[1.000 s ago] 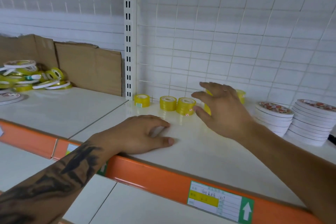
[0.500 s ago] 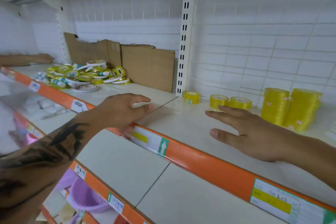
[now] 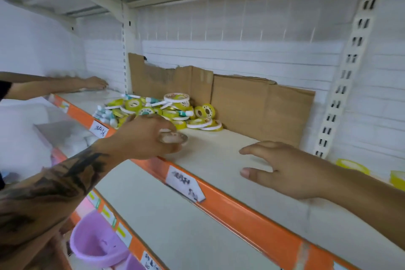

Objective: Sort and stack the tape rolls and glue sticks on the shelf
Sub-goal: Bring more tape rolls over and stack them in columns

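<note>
1. View has swung left since a second ago: the sorted yellow rolls that sat in front of me are now only slivers at the right edge [image 3: 352,165], and the unsorted pile [image 3: 157,112] of tape rolls and glue sticks is centre frame.
2. Left hand [image 3: 144,138] has moved from resting flat on the shelf [image 3: 219,155] to the near side of the pile; its fingers [image 3: 173,138] are curled round a flat, pale tape roll [image 3: 175,137], gripping it just above the shelf's orange front rail [image 3: 252,217]. Motion blur here, so I cannot tell the roll's print.
3. Right hand [image 3: 282,173] has left the yellow stacks and hovers over bare shelf, well apart from the pile; fingers spread and relaxed, holding nothing.
4. Pile itself: loose heap near the back, against the cardboard [image 3: 252,107], mix of yellow rolls, white-rimmed flat rolls and green-and-white glue sticks, tilted every way. No stacking there yet.
5. My read: one sorting pass is finished at the right bay and a new pick is starting from the heap, so plenty of the task is left.
6. Next move likely needs carrying the gripped roll right to matching stacks; risk is dragging neighbours off the heap.
7. Another person's hand [image 3: 94,83] rests on the shelf far left; purple tub [image 3: 96,243] on a lower shelf.
</note>
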A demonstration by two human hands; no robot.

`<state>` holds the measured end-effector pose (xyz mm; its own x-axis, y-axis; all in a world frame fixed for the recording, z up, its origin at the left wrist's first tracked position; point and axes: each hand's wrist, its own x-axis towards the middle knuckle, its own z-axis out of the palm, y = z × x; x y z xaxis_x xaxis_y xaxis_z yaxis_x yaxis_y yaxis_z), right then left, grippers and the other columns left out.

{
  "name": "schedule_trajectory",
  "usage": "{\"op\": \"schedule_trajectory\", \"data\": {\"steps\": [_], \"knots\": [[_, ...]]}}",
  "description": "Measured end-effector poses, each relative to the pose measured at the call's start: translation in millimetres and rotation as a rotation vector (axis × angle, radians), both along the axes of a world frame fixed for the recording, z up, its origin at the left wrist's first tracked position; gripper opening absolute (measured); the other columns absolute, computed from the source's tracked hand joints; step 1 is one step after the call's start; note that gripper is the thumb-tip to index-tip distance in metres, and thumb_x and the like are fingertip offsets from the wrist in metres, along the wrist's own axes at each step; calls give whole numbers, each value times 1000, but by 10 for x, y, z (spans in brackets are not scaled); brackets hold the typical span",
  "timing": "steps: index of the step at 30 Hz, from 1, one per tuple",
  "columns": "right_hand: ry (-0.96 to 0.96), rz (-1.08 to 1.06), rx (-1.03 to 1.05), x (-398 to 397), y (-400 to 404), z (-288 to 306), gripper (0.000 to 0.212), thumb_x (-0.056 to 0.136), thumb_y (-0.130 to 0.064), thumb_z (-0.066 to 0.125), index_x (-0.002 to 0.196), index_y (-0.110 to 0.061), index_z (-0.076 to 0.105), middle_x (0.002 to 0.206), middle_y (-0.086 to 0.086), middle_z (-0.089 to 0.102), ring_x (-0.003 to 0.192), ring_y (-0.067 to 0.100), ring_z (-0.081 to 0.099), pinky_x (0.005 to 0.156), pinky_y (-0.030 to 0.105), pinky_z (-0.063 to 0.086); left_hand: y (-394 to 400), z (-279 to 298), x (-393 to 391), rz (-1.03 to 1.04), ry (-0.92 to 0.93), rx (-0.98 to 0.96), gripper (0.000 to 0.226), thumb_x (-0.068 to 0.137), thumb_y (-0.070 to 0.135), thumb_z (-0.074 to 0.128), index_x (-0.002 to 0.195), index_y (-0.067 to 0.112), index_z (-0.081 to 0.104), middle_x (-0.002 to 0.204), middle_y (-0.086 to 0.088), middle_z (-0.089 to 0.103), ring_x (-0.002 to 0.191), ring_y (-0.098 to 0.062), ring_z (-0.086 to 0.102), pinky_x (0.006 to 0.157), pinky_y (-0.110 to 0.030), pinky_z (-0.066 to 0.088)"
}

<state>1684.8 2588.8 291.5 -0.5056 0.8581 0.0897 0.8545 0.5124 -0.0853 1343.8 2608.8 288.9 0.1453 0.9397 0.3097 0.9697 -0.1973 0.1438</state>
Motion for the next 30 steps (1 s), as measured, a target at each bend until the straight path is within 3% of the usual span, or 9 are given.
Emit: {"op": "schedule_trajectory", "data": {"steps": [2,4,8,13,15,19,23,26,30], "knots": [[29,-11,12,-344,303,0,75,81,-87,35,146,-48,39,153,-20,41,133,3,43,111,33,40,150,-23,-175,-41,40,-51,39,71,82,56,101,58,65,135,19,55,140,-10,40,120,-53,21],[62,-38,37,-647,594,-11,67,87,-78,41,146,-46,41,152,-14,45,129,8,49,108,34,42,317,-89,-307,-127,3,-55,23,73,77,59,86,59,64,142,17,53,146,-3,31,121,-51,18],[19,-143,140,-1081,1180,-58,56,96,-65,45,147,-45,38,142,-2,54,127,21,53,102,42,46,592,-177,-446,-276,-23,-1,10,88,53,67,89,43,66,127,19,57,140,-3,40,120,-50,20],[-3,-261,198,-1364,1714,-149,54,91,-71,49,140,-47,43,132,0,59,120,29,57,98,43,47,704,-199,-461,-438,-52,50,12,94,47,68,95,35,67,130,17,53,130,3,41,122,-39,12],[-44,-284,226,-1429,1802,-195,49,91,-71,51,131,-43,49,130,-2,61,119,27,58,95,41,46,697,-205,-458,-499,-124,56,9,92,45,71,92,36,67,130,17,54,125,9,39,121,-36,16],[17,-308,251,-1532,1874,-229,36,92,-64,57,113,-35,57,114,-5,66,106,24,59,85,37,44,733,-255,-483,-601,-182,106,14,91,40,73,92,26,72,125,7,60,119,8,42,106,-11,22],[253,-335,211,-1480,1870,-138,33,85,-62,68,100,-34,59,101,-8,63,93,22,58,81,35,50,719,-239,-508,-590,-229,106,18,89,49,65,92,32,70,129,15,53,123,14,36,111,-25,25],[334,-328,171,-1361,1812,-46,35,79,-64,73,97,-38,61,96,-8,63,89,19,60,79,36,53,675,-180,-425,-612,-322,62,10,92,40,73,90,30,71,126,17,54,124,5,46,101,-17,37],[337,-298,196,-1121,1587,33,32,78,-62,76,93,-39,60,94,-15,63,89,14,60,80,35,54,601,-144,-188,-641,-374,33,7,91,34,74,90,28,71,121,13,58,120,-4,53,93,-20,44]]}}
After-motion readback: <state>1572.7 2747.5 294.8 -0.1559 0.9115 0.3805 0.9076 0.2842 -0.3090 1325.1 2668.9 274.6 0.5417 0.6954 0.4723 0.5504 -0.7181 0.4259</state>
